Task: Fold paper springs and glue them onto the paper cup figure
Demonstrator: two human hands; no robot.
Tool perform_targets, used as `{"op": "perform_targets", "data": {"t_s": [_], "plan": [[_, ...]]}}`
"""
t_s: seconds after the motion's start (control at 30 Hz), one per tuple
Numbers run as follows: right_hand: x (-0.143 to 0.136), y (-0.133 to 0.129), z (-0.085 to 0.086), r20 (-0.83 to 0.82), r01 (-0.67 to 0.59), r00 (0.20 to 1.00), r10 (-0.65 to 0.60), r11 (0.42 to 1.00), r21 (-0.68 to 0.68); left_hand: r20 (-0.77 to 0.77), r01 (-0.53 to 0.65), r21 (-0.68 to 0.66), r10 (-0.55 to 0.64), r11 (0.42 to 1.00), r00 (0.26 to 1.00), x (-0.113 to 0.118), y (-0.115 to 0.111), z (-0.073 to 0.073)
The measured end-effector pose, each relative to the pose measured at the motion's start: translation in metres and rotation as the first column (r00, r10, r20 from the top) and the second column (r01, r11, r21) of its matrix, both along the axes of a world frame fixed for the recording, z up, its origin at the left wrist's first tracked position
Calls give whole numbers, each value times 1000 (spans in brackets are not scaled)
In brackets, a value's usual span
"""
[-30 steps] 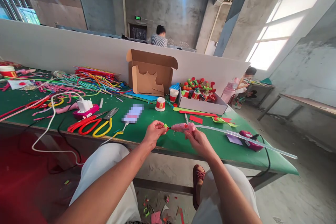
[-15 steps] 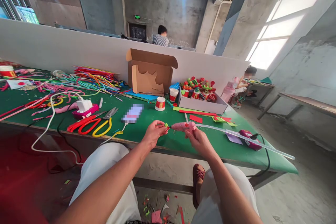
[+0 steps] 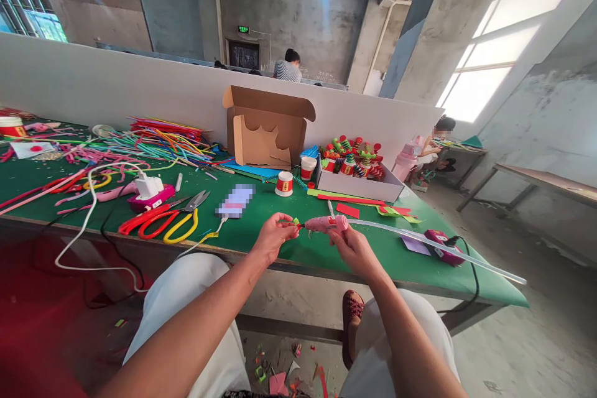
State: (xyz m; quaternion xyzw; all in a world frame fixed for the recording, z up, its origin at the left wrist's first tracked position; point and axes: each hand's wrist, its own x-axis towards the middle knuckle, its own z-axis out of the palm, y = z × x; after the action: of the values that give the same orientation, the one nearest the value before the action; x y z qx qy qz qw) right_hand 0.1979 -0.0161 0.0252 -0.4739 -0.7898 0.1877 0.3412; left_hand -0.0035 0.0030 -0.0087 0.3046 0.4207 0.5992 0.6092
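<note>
Glossy pink plastic glue gun (image 3: 326,222) with a translucent glue stick (image 3: 433,246); matt green cloth-like surface (image 3: 280,242); matt brown cardboard box (image 3: 267,127).

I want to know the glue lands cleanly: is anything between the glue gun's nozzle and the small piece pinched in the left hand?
Nothing visible. The right hand holds the pink glue gun with its nozzle pointing straight at the small green piece pinched by the left hand; only a short open gap above the green table separates them.

bare green table (image 3: 308,249) beneath hands, scissors (image 3: 161,222) left, paper cup (image 3: 284,184) and box (image 3: 359,185) behind
</note>
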Motion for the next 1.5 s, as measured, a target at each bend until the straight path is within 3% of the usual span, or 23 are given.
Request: {"op": "perform_targets", "data": {"t_s": [0.53, 0.67, 0.83, 0.93, 1.07, 1.17, 1.27, 1.33, 1.4, 1.5], "plan": [[-1, 0, 0, -44, 20, 999, -22, 999, -49, 8, -6, -14, 6, 1000, 1000, 0, 1, -3], [0, 0, 2, -199, -7, 979, -46, 966, -259, 75, 22, -16, -21, 1000, 997, -2, 2, -6], [1, 0, 5, -399, -91, 906, -143, 854, -512, 192, 59, -69, -44, 996, 980, -2, 5, -9], [3, 4, 4, -457, -143, 873, -170, 807, -573, 242, 85, -94, -60, 992, 968, -2, 6, -9], [14, 14, -1, -473, -145, 863, -177, 811, -567, 292, 107, -88, -77, 990, 953, -4, 5, -5], [27, 27, -7, -388, -44, 898, -209, 834, -550, 300, 117, -76, -90, 990, 950, -6, 3, 0], [40, 39, -12, -52, 250, 952, -302, 864, -438, 299, 127, -77, -99, 989, 949, -8, 1, 5], [48, 43, -13, 185, 380, 923, -338, 880, -287, 290, 132, -74, -106, 988, 951, -9, -1, 7], [53, 43, -12, 324, 421, 879, -349, 887, -187, 270, 137, -59, -116, 989, 956, -10, -2, 10], [50, 33, -7, 310, 513, 826, -471, 855, -68, 216, 140, -20, -132, 990, 967, -12, -5, 12]]}}
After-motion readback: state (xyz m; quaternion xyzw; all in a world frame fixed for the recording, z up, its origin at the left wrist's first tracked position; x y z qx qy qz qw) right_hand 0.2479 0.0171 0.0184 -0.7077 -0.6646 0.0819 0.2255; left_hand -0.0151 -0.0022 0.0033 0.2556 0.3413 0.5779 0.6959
